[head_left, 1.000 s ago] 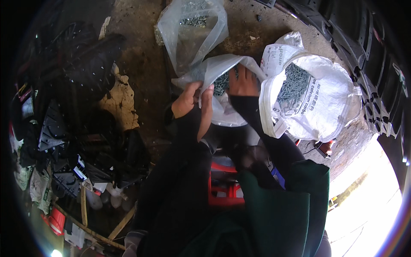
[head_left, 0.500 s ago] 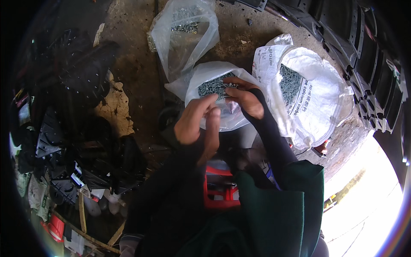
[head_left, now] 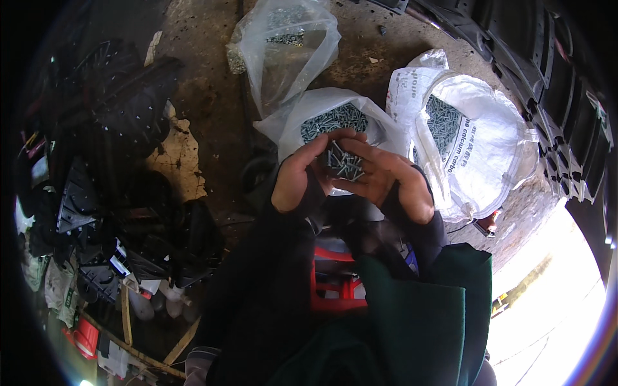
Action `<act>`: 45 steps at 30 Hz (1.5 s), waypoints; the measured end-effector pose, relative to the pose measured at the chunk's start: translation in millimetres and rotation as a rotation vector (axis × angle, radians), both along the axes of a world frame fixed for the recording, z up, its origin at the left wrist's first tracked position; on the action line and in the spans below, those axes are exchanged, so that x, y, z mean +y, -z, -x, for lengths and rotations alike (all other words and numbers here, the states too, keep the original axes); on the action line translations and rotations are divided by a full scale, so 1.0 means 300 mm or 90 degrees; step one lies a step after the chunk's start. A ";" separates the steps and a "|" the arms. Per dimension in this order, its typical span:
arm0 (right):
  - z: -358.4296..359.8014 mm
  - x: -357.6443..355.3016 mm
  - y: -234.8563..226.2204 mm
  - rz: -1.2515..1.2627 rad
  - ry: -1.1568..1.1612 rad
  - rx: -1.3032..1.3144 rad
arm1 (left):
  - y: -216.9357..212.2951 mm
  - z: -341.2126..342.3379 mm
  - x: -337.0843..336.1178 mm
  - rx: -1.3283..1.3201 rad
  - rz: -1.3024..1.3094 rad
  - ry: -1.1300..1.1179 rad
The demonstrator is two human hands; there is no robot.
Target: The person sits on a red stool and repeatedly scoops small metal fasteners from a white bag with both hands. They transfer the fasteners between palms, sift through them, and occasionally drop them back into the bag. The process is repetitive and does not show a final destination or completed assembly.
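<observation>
Left hand [head_left: 297, 178] and right hand [head_left: 398, 177], cupped together, hold loose screws [head_left: 346, 165] between them.

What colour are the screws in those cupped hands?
The screws are silvery grey, best seen in the head view.

I saw the left hand [head_left: 295, 181] and right hand [head_left: 393, 177] curled together like a bowl. Both arms [head_left: 421, 239] pointed forward.

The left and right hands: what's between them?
Loose metal screws, cupped between the left hand and the right hand, as the head view shows.
</observation>
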State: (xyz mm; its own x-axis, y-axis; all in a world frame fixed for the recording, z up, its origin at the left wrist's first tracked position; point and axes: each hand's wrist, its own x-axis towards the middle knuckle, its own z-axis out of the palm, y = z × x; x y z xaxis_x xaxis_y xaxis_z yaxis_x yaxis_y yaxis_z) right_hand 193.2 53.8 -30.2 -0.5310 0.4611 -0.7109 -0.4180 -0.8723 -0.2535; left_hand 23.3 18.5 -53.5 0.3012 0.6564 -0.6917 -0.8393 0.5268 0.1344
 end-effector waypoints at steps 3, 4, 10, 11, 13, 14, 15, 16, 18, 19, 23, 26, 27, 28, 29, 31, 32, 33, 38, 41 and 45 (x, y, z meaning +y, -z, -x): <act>-0.005 0.014 -0.011 0.061 0.029 0.062 | 0.007 0.001 0.000 -0.004 0.009 -0.040; -0.007 0.017 -0.015 0.048 0.007 0.072 | 0.010 0.002 0.000 0.005 0.015 -0.037; -0.016 0.036 -0.050 0.019 -0.038 0.007 | 0.007 0.019 -0.007 0.011 0.032 -0.053; -0.017 0.039 -0.055 0.029 -0.019 0.029 | 0.002 0.021 -0.007 0.003 0.025 -0.059; -0.021 0.042 -0.061 0.019 -0.013 0.025 | -0.006 0.021 -0.003 0.004 0.023 -0.069; -0.023 0.042 -0.061 -0.001 -0.027 -0.002 | -0.010 0.019 -0.001 0.013 0.028 -0.074; -0.026 0.042 -0.060 -0.020 -0.040 -0.028 | -0.013 0.018 0.002 0.018 0.022 -0.079; -0.028 0.041 -0.057 -0.028 -0.039 -0.031 | -0.015 0.019 0.004 0.013 0.032 -0.082; -0.033 0.037 -0.051 -0.052 -0.027 -0.011 | -0.017 0.021 0.007 -0.006 0.028 -0.086; -0.033 0.036 -0.047 -0.038 -0.036 -0.032 | -0.017 0.023 0.009 -0.019 0.025 -0.087; -0.017 0.033 -0.049 -0.044 -0.040 0.002 | -0.017 0.033 0.011 -0.052 0.026 -0.091; 0.007 0.024 -0.087 -0.089 -0.076 0.021 | -0.019 0.029 0.009 -0.090 0.026 -0.099; 0.014 0.018 -0.106 -0.098 -0.100 0.013 | -0.020 0.025 0.009 -0.107 0.021 -0.103; 0.020 0.010 -0.126 -0.124 -0.147 -0.007 | -0.020 0.021 0.009 -0.102 0.030 -0.093; 0.022 0.001 -0.149 -0.141 -0.200 -0.038 | -0.020 0.016 0.008 -0.098 0.037 -0.083; 0.026 -0.012 -0.175 -0.195 -0.298 -0.058 | -0.016 0.009 0.007 -0.093 0.045 -0.073; 0.024 -0.014 -0.183 -0.181 -0.260 -0.065 | -0.011 0.007 0.007 -0.094 0.046 -0.073; 0.025 -0.018 -0.189 -0.167 -0.224 -0.072 | -0.006 0.007 0.007 -0.094 0.042 -0.075; -0.013 0.020 -0.197 -0.211 -0.270 -0.109 | 0.015 0.014 0.006 -0.152 0.049 -0.098; -0.010 0.015 -0.188 -0.292 -0.283 -0.264 | 0.006 0.020 0.011 -0.171 0.067 -0.121; 0.077 -0.059 -0.082 -0.383 -0.215 -0.503 | -0.046 0.024 0.022 0.034 0.044 -0.099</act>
